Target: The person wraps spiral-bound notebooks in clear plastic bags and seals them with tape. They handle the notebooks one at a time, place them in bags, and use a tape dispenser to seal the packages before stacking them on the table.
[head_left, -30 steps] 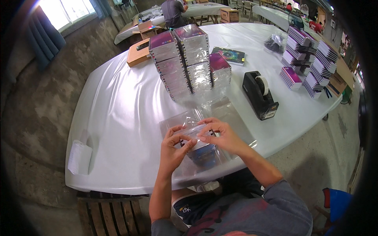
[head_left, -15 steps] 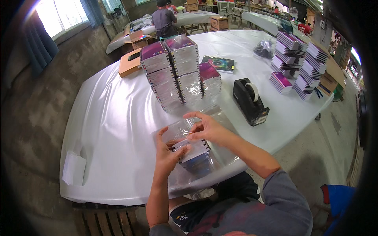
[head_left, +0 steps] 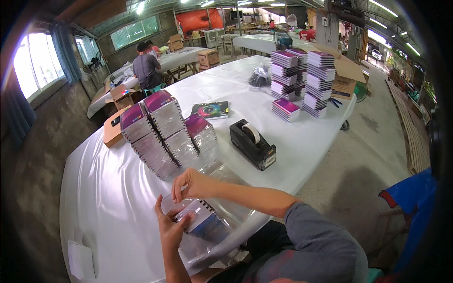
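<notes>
A small stack of spiral-bound notebooks (head_left: pixel 201 218) lies at the table's near edge, with clear plastic film (head_left: pixel 226 207) around and under it. My left hand (head_left: pixel 171 227) grips the stack's left end, thumb on the near side and fingers on the far side. Just above the far edge of the stack, my right hand (head_left: pixel 191 185) has its fingers curled together in a pinch; whatever they hold is too small to tell. Beyond my hands stands a block of plastic-wrapped notebook stacks (head_left: pixel 158 134) with purple covers. To their right sits a black tape dispenser (head_left: pixel 252 144).
Unwrapped notebook piles (head_left: pixel 318 82) rise at the table's far right, near an open cardboard box (head_left: pixel 347 78). A dark booklet (head_left: pixel 210 109) lies behind the wrapped block. White folded paper (head_left: pixel 81 259) rests at the near left. A co-worker (head_left: pixel 147 66) sits at another table.
The view has tilted up and swung right, so the table sits lower and further left. My right hand has lifted off the stack and its fingers have curled. My left hand keeps its grip.
</notes>
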